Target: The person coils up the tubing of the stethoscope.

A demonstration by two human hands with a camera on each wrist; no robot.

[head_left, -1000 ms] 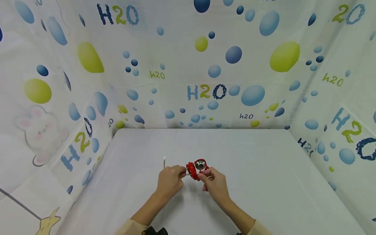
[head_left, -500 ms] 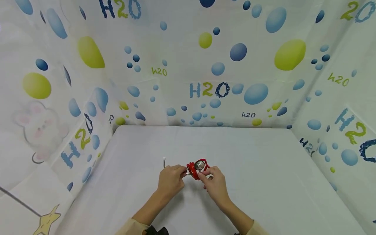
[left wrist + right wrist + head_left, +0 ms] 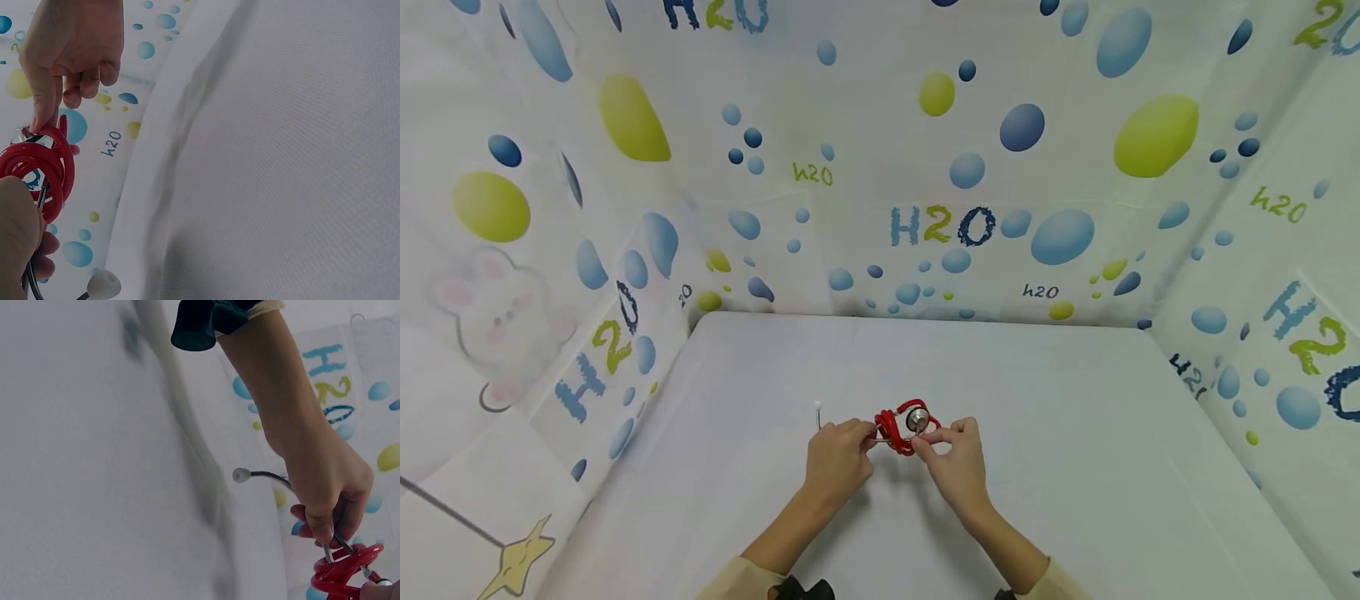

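A stethoscope with red tubing [image 3: 891, 433] wound in a coil is held above the white table, between both hands. My left hand [image 3: 838, 460] grips its metal ear tubes, and one white ear tip [image 3: 241, 475] sticks out past that hand. With thumb and fingertips, my right hand [image 3: 958, 468] pinches the stem by the round metal chest piece [image 3: 917, 419]. A loop of tubing arches over the chest piece. In the left wrist view, the coil [image 3: 53, 181] wraps around the metal tubes. The other ear tip is hidden.
The white table [image 3: 1075, 467] stretches out around the hands. A white curtain [image 3: 865, 100] printed with blue and green drops stands behind it and along both sides. A dark wrist strap [image 3: 805, 588] shows by the left sleeve.
My right hand has shifted slightly right and up, carrying the chest piece a little away from the coil. The tubing loop looks wider. My left hand keeps its grip; the head view has tilted slightly.
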